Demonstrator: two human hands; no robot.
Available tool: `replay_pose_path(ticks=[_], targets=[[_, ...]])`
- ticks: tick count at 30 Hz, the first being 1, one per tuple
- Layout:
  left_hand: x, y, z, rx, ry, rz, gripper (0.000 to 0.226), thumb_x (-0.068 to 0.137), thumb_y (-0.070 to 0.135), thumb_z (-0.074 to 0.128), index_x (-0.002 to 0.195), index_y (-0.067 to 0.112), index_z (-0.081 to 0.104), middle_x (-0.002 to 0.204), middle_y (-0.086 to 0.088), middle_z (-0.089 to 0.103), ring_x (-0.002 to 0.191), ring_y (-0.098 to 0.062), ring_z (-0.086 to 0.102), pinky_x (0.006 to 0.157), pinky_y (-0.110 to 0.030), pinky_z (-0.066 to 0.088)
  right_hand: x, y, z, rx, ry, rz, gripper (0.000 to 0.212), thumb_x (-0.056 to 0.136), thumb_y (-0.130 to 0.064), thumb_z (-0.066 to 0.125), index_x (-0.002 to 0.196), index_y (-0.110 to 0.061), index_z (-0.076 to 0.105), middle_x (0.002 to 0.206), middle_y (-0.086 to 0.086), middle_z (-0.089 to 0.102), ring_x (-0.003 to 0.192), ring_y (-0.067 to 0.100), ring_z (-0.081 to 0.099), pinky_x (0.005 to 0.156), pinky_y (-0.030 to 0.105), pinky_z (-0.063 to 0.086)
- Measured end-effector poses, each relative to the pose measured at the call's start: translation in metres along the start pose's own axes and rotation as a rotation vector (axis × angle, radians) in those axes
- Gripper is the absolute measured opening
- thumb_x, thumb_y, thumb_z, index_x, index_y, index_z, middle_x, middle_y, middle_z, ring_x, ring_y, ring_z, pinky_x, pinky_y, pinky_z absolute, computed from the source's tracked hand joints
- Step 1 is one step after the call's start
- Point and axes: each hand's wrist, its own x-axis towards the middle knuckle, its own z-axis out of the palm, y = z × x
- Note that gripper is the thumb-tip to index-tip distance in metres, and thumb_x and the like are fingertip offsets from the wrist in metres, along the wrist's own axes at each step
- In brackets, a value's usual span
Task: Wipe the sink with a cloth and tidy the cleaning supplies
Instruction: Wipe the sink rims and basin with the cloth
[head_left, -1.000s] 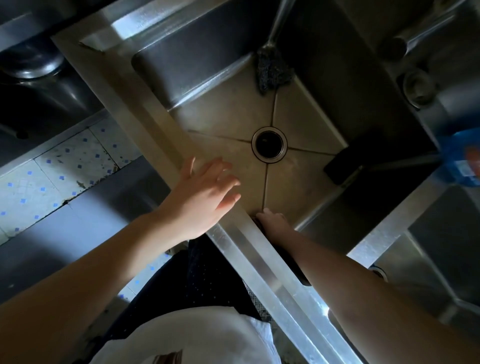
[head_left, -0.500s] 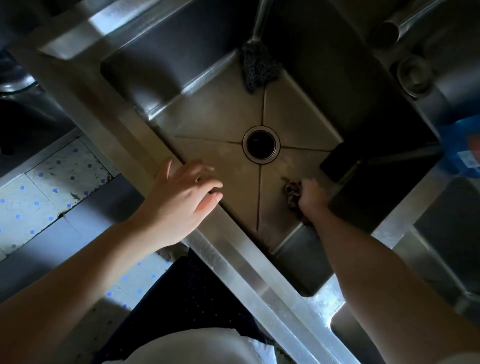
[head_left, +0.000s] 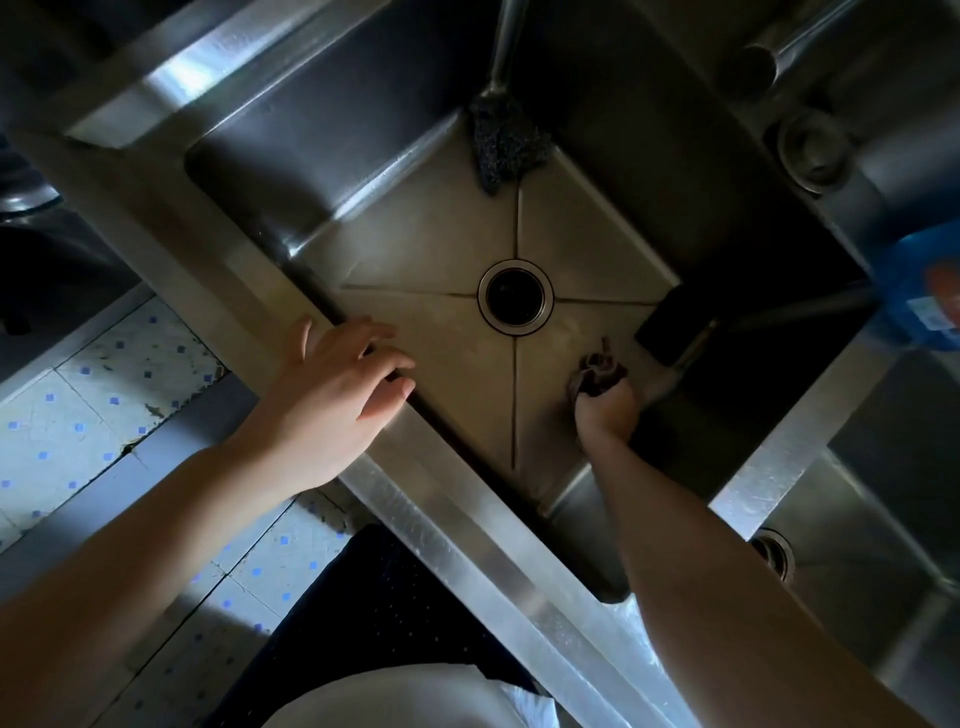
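A stainless steel sink (head_left: 431, 244) with a round drain (head_left: 515, 294) in its middle fills the head view. My right hand (head_left: 605, 410) is down on the sink floor, right of the drain, gripping a dark bunched cloth (head_left: 597, 371). My left hand (head_left: 332, 400) rests with relaxed fingers on the sink's near rim (head_left: 467, 545), holding nothing. A dark scouring pad on a metal handle (head_left: 504, 137) leans in the far corner of the basin. A black block-shaped sponge (head_left: 672, 325) lies at the right side of the sink floor.
A blue container (head_left: 919, 291) stands on the right ledge. A second basin (head_left: 857, 561) with its own drain lies at the lower right. A metal plug or fitting (head_left: 813, 150) sits at the upper right. Tiled floor (head_left: 98, 405) shows at the left.
My right hand moved from the sink's near rim down onto the basin floor at the right and now grips the cloth. The left hand stays on the rim.
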Motion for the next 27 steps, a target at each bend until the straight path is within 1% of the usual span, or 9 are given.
replay_pose_path(ticks=[4,8,13,15,17,18,20,25,27], targets=[[0.002,0.004,0.0,-0.071,0.015,-0.042,0.044,0.083,0.046,0.034,0.099,0.02,0.067,0.12,-0.003,0.057,0.115,-0.018,0.054,0.102,-0.047,0.022,0.001,-0.002,0.001,0.228,0.082,0.27,0.042,0.078,-0.01,0.069,0.119,-0.004,0.059,0.123,0.02,0.057,0.105,0.037,0.062,0.088,0.046,0.054],[0.003,0.0,-0.003,-0.08,0.025,-0.022,0.043,0.085,0.046,0.036,0.099,0.02,0.067,0.119,-0.002,0.058,0.116,-0.017,0.054,0.101,-0.047,0.025,0.013,-0.007,-0.007,0.377,0.137,0.36,0.033,0.078,-0.004,0.065,0.11,-0.003,0.063,0.112,0.02,0.064,0.089,0.036,0.068,0.074,0.044,0.059],[0.007,-0.006,-0.006,-0.077,0.014,-0.042,0.043,0.086,0.046,0.035,0.101,0.022,0.066,0.121,0.001,0.057,0.116,-0.016,0.054,0.103,-0.049,0.025,0.012,-0.028,-0.006,0.313,0.09,0.39,0.032,0.085,-0.011,0.061,0.115,0.001,0.057,0.114,0.02,0.063,0.092,0.034,0.068,0.079,0.045,0.058],[0.009,-0.008,-0.008,-0.081,0.015,-0.05,0.043,0.086,0.046,0.035,0.101,0.021,0.066,0.121,0.001,0.057,0.115,-0.016,0.054,0.103,-0.049,0.025,0.002,-0.041,0.0,0.314,0.079,0.353,0.03,0.086,-0.011,0.059,0.114,0.0,0.057,0.109,0.019,0.066,0.082,0.029,0.069,0.066,0.034,0.058],[0.01,-0.011,-0.01,-0.074,0.012,-0.052,0.043,0.086,0.046,0.034,0.101,0.021,0.066,0.12,0.001,0.058,0.114,-0.016,0.055,0.102,-0.049,0.025,-0.005,-0.056,0.007,0.359,0.087,0.315,0.032,0.085,-0.009,0.06,0.117,-0.004,0.057,0.105,0.013,0.068,0.078,0.022,0.067,0.051,0.022,0.046],[0.011,-0.012,-0.011,-0.073,0.011,-0.057,0.043,0.086,0.046,0.034,0.101,0.022,0.066,0.12,0.001,0.057,0.114,-0.016,0.055,0.103,-0.049,0.025,-0.008,-0.065,0.01,0.411,0.081,0.305,0.034,0.086,-0.007,0.06,0.12,-0.005,0.055,0.106,0.011,0.068,0.083,0.021,0.068,0.051,0.02,0.044],[0.012,-0.012,-0.014,-0.089,0.009,-0.07,0.044,0.085,0.047,0.034,0.102,0.022,0.066,0.121,0.002,0.057,0.115,-0.016,0.054,0.104,-0.049,0.025,-0.013,-0.083,0.011,0.467,0.062,0.298,0.037,0.087,-0.005,0.058,0.124,-0.005,0.053,0.112,0.009,0.067,0.096,0.021,0.067,0.061,0.018,0.043],[0.013,-0.015,-0.017,-0.11,0.012,-0.059,0.043,0.086,0.046,0.033,0.102,0.022,0.066,0.121,0.002,0.056,0.114,-0.015,0.054,0.104,-0.049,0.025,-0.016,-0.092,0.007,0.415,0.037,0.232,0.041,0.086,-0.002,0.06,0.126,-0.004,0.055,0.124,0.013,0.061,0.108,0.023,0.063,0.065,0.014,0.042],[0.014,-0.015,-0.016,-0.106,0.019,-0.065,0.044,0.085,0.046,0.034,0.101,0.021,0.066,0.12,0.001,0.057,0.114,-0.017,0.055,0.103,-0.047,0.024,-0.016,-0.077,0.006,0.392,0.045,0.205,0.043,0.084,0.001,0.06,0.126,-0.004,0.055,0.125,0.015,0.061,0.11,0.027,0.062,0.071,0.016,0.045]])
